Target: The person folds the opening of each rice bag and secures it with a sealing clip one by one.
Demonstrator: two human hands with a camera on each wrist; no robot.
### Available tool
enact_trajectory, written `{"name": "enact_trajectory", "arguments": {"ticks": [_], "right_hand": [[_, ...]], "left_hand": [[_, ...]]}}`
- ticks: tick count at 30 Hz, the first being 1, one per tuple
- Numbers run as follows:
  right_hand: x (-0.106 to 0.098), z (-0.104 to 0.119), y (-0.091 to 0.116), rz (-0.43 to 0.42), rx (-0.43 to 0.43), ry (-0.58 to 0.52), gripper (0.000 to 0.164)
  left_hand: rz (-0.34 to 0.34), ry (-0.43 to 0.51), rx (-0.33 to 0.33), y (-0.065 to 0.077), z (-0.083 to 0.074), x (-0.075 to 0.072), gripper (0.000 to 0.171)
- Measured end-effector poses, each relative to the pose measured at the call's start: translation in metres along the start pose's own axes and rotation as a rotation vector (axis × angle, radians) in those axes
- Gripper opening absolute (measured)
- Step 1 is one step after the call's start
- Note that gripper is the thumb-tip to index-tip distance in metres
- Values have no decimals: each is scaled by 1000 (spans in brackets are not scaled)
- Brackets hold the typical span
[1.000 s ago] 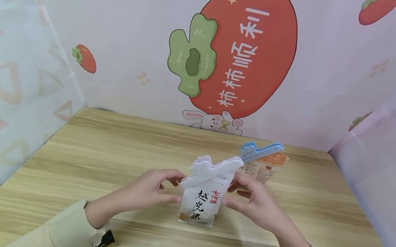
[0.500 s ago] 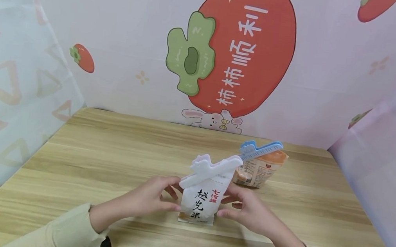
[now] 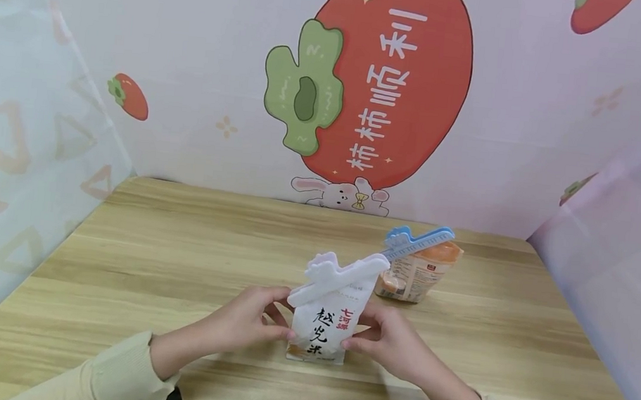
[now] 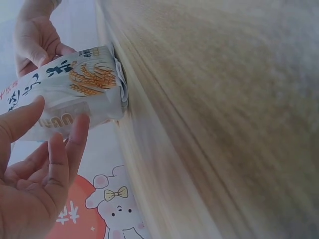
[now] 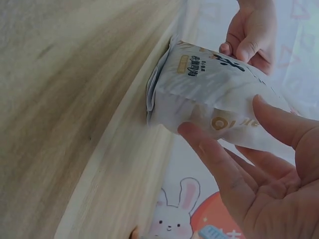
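Note:
A white rice bag (image 3: 319,327) with black and red lettering stands upright on the wooden table. Across its slanting top sits a white and pale-purple sealing clip (image 3: 342,279). My left hand (image 3: 247,320) holds the bag's left side; in the left wrist view, its thumb (image 4: 30,117) lies at the front and its fingers curl behind. From the other side my right hand (image 3: 390,343) holds the bag, thumb (image 5: 279,119) at the front, fingers toward the back. The bag's bottom edge touches the table in both wrist views.
Behind and to the right stands an orange and clear printed bag (image 3: 414,275), closed with a blue clip (image 3: 420,242). The wooden table (image 3: 180,238) ends at a patterned backdrop (image 3: 197,43) at the back and sides.
My right hand has moved left and slightly lower, closing in on the bag's side. My left hand has come down a little against it. The bag stays in place.

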State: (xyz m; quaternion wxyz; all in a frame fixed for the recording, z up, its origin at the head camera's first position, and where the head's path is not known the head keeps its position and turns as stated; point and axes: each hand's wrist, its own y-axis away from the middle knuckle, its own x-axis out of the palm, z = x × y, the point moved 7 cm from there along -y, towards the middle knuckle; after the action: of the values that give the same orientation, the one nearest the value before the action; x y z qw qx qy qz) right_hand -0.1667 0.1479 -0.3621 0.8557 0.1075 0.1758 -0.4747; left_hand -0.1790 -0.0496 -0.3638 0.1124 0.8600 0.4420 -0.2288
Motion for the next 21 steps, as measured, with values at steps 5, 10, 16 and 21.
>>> {"name": "enact_trajectory", "arguments": {"ticks": [5, 10, 16, 21], "right_hand": [[-1, 0, -1, -4, 16, -27, 41], [-1, 2, -4, -2, 7, -57, 42], [0, 2, -9, -10, -10, -47, 40], [-1, 2, -17, -11, -31, -10, 38]], "left_hand": [[-11, 13, -12, 0, 3, 0, 42], [-12, 28, -40, 0, 5, -1, 42], [-19, 54, -39, 0, 8, -6, 45], [-29, 63, -39, -1, 10, -10, 47]]}}
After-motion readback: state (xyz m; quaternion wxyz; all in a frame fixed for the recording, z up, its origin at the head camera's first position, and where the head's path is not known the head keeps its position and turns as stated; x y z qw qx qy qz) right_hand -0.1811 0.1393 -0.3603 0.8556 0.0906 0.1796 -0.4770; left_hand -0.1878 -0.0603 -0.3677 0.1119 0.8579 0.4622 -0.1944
